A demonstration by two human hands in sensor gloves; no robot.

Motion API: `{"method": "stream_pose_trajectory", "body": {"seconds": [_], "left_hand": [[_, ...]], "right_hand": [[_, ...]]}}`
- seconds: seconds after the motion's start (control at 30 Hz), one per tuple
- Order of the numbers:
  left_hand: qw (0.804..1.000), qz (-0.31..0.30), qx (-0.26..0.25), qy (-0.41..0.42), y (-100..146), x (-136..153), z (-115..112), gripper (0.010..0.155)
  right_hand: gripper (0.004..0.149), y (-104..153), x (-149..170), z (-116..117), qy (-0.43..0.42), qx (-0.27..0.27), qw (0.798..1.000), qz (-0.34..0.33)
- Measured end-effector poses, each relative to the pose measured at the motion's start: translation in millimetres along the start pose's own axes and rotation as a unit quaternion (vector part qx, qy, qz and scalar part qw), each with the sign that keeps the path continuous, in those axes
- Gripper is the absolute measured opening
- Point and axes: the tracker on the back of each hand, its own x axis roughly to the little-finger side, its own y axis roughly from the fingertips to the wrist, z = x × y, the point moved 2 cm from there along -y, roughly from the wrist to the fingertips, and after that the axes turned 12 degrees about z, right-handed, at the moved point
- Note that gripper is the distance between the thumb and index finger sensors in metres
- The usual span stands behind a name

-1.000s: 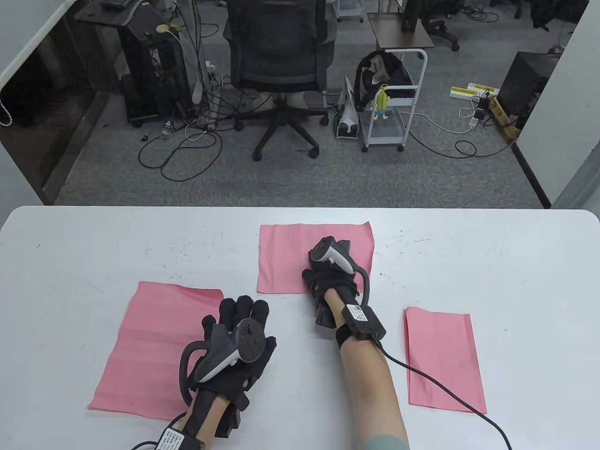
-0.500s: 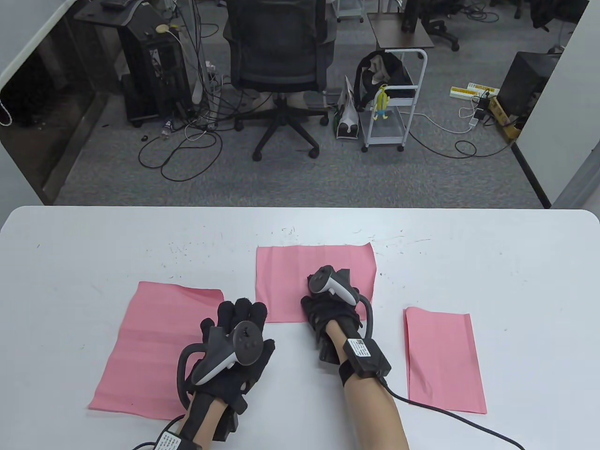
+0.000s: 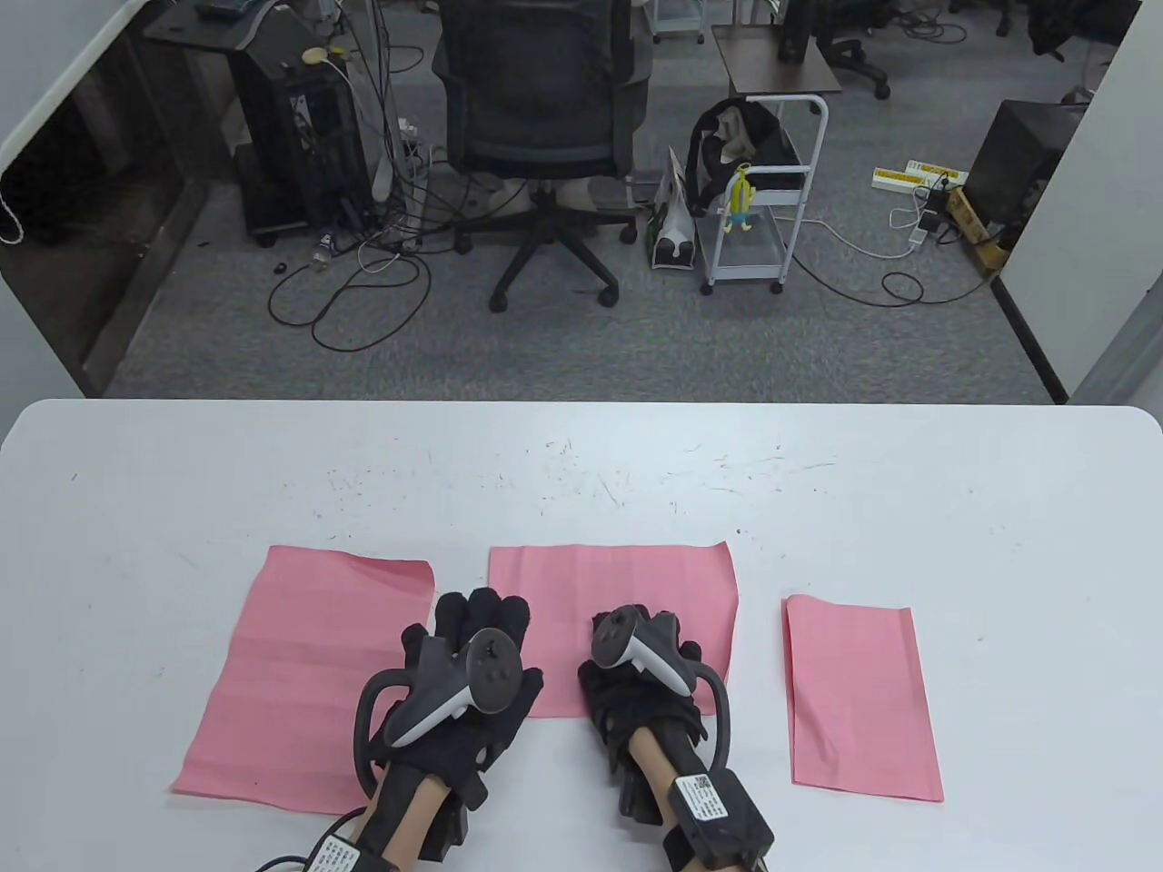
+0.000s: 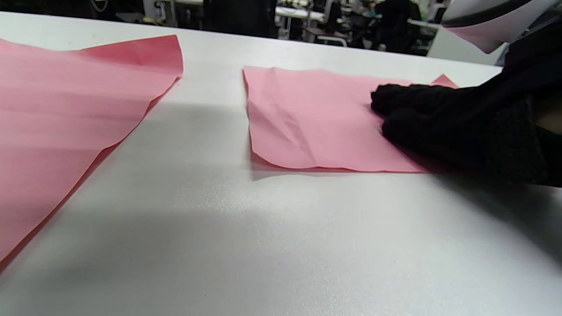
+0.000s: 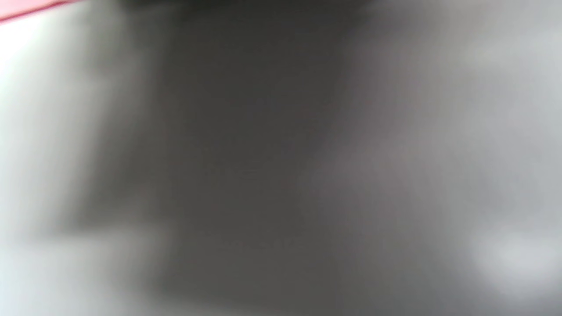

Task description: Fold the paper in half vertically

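A pink paper (image 3: 627, 581) lies flat at the near middle of the white table (image 3: 581, 472). My right hand (image 3: 636, 640) rests on its near right part; in the left wrist view (image 4: 395, 105) its bent fingers touch the sheet (image 4: 316, 118). My left hand (image 3: 477, 622) lies with fingers stretched out over the sheet's near left edge, holding nothing. The tracker hides my right fingertips in the table view. The right wrist view is blurred grey, with a pink sliver (image 5: 26, 11) at the top left.
A larger pink sheet (image 3: 300, 672) lies to the left, its far right corner slightly lifted (image 4: 145, 52). A narrow folded pink sheet (image 3: 859, 699) lies to the right. An office chair (image 3: 545, 136) and a cart (image 3: 763, 200) stand beyond the table.
My right hand has slid the middle pink paper toward me, from the table's middle to the near part. My left hand has shifted slightly right, onto the paper's left edge.
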Motion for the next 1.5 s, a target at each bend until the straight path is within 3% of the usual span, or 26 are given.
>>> {"method": "stream_pose_trajectory", "body": {"seconds": [0.37, 1.07, 1.37, 1.5], "left_hand": [[0.999, 0.005, 0.034, -0.026, -9, -6, -18, 0.079], [0.984, 0.006, 0.139, -0.113, -33, -22, -87, 0.077], [0.983, -0.001, 0.151, -0.106, -34, -19, -91, 0.078], [0.983, -0.001, 0.152, -0.105, -33, -19, -91, 0.078]], "right_hand": [[0.066, 45, 16, 36, 0.033, 0.007, 0.999, -0.003], [0.067, 45, 16, 35, 0.038, 0.009, 0.999, -0.007], [0.067, 47, 15, 33, 0.044, 0.029, 0.999, -0.006], [0.067, 54, 17, 14, 0.028, 0.050, 0.998, -0.012]]}}
